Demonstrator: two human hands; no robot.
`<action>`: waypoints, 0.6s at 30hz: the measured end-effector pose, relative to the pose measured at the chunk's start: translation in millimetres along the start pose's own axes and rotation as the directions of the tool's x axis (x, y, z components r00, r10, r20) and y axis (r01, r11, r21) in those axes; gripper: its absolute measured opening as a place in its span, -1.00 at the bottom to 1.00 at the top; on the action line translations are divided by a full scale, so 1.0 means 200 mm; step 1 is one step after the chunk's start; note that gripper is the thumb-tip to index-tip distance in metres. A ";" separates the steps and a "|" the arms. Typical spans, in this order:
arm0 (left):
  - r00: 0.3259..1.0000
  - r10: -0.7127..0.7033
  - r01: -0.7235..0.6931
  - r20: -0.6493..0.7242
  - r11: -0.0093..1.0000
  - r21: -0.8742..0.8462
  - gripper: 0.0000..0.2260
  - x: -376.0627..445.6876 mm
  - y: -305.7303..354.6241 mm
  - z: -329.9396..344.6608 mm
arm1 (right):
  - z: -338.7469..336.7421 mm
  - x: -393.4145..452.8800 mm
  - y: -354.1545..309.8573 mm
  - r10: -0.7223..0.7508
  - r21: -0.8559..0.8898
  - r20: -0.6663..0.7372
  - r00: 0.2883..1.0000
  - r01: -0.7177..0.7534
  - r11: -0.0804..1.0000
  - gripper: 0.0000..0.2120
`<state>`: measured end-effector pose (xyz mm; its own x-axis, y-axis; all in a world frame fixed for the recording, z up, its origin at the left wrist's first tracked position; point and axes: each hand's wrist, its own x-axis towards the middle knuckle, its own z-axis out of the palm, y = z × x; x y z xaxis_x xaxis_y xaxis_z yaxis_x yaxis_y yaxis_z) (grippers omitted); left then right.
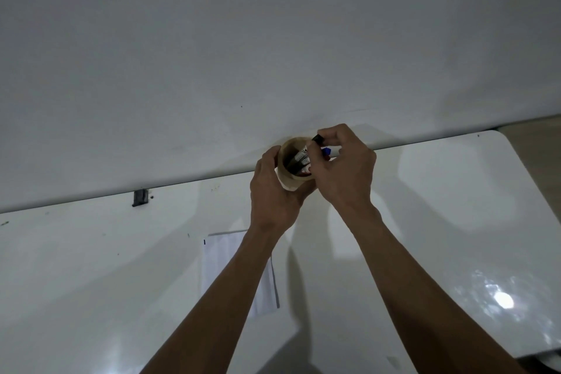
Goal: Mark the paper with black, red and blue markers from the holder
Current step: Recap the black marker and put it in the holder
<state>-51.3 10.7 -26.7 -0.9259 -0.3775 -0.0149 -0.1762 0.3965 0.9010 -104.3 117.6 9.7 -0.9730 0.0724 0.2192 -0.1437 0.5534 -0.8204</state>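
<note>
Steady the holder (293, 179) at the bench's (425, 222) far edge in your left hand (273, 191) (fingers wrapped around it) while your right hand (343, 167) fingers, pinched on the black marker (318, 139), lift straight out.

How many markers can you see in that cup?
3, maybe more hidden: a black-capped marker pinched by the right hand, a blue-capped marker behind its fingers, a red marker inside the cup.

Dim, greyish light; a bright glare spot on the glossy white counter (504, 300) lower right, soft arm shadows, wide-angle edge curving.
</note>
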 end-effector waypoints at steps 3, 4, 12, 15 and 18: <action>1.000 0.002 -0.002 -0.001 1.000 0.005 -0.41 0.00 0.00 0.00 | 0.00 0.00 -0.01 -0.008 0.000 -0.007 1.000 0.008 1.000 -0.85; 1.000 0.003 -0.003 0.000 1.000 0.004 -0.40 0.00 0.00 0.00 | 0.00 0.00 -0.01 -0.006 -0.016 0.002 1.000 0.006 1.000 -0.85; 1.000 0.009 -0.009 -0.010 1.000 -0.004 -0.37 0.00 -0.01 0.00 | 0.00 0.01 0.01 -0.032 -0.112 0.056 0.998 0.038 0.993 -0.86; 1.000 0.021 -0.021 -0.004 1.000 -0.005 -0.40 0.00 0.00 0.00 | -0.01 0.03 0.02 -0.021 -0.095 0.081 0.996 0.029 0.995 -0.84; 0.999 0.031 -0.032 -0.007 0.999 -0.008 -0.36 0.00 -0.01 0.00 | -0.02 0.01 0.01 0.008 -0.042 0.083 0.997 -0.004 0.999 -0.78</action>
<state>-50.9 10.7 -27.8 -0.9288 -0.3703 0.0163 -0.1441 0.4012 0.9046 -106.4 122.7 10.9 -0.9857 0.0078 0.1683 -0.1317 0.5876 -0.7983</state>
